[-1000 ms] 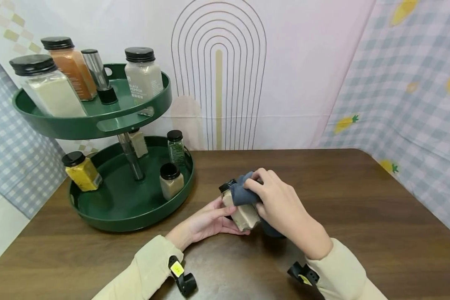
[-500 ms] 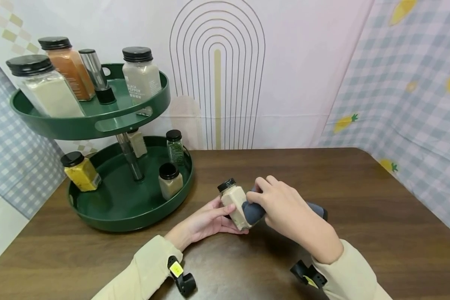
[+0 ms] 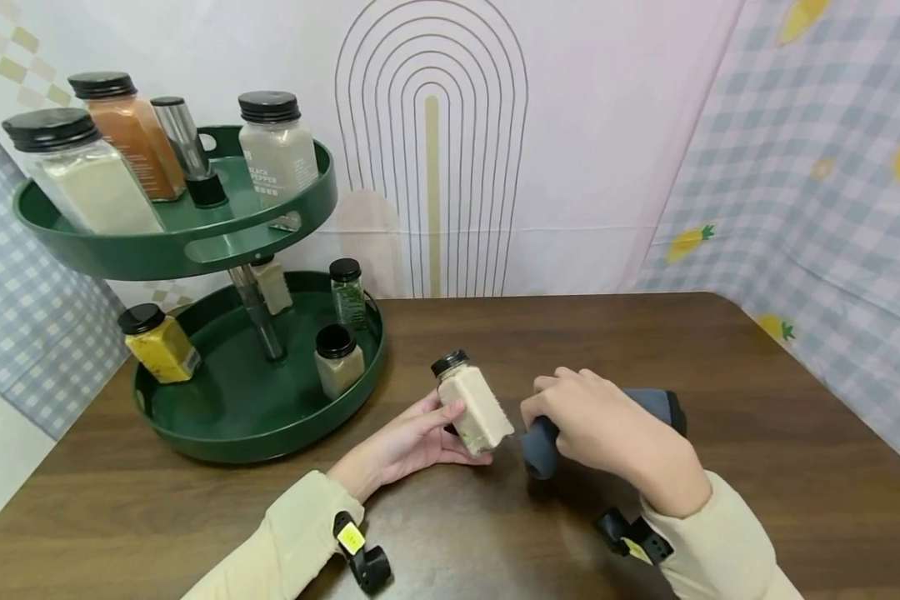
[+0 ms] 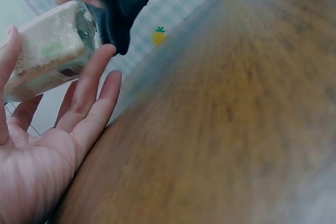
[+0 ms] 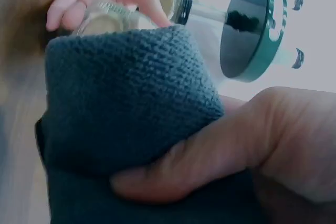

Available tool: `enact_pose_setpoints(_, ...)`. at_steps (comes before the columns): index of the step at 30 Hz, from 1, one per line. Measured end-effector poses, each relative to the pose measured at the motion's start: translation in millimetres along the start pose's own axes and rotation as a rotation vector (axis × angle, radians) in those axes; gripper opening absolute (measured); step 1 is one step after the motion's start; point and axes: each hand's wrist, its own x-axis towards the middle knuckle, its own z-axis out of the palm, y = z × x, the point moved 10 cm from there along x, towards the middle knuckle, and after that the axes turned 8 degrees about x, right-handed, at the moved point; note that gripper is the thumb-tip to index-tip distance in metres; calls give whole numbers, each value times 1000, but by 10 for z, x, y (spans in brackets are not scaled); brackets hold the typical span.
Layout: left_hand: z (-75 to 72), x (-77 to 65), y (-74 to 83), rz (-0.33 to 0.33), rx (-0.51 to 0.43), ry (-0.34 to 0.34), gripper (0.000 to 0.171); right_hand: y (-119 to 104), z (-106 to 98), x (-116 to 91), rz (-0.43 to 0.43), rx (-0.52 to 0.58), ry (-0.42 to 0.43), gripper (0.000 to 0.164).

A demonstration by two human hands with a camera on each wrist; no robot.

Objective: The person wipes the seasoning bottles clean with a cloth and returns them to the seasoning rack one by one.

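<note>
My left hand [image 3: 427, 437] holds a square glass spice jar [image 3: 476, 408] with a black lid and pale powder inside. The jar is tilted, its base toward the right, with the thumb on its near side and the fingers beneath. In the left wrist view the jar [image 4: 52, 48] lies between thumb and fingers. To its right, my right hand [image 3: 600, 425] grips a folded dark blue-grey cloth [image 3: 648, 406], a gap apart from the jar. The right wrist view shows the thumb pressed on the cloth [image 5: 131, 98], which partly covers the jar's base behind it.
A two-tier green tray stand [image 3: 262, 446] is at the left. On its upper tier are several black-lidded jars and a metal-and-black cylinder [image 3: 187, 150]. The lower tier holds smaller jars, among them a yellow one [image 3: 161, 346]. The wooden table [image 3: 780, 467] meets a cloth backdrop behind.
My right hand and the cloth have slid down along the jar and away to the right, uncovering the jar. The left hand keeps holding the jar in nearly the same place.
</note>
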Motion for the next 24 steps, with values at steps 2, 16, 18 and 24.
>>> enact_pose_setpoints(2,-3,-2,7,1,-3,2,65,48,-81,-10,17,8,52,33)
enact_pose_setpoints(16,38,10,22,13,63,-42,77,-120,-226,118,-59,103,457,36)
enact_pose_setpoints(18,33,6,12,7,63,-41,78,-113,-212,115,-65,115,448,37)
enact_pose_setpoints(24,41,19,22,11,68,-47,74,-111,-201,97,-81,126,351,40)
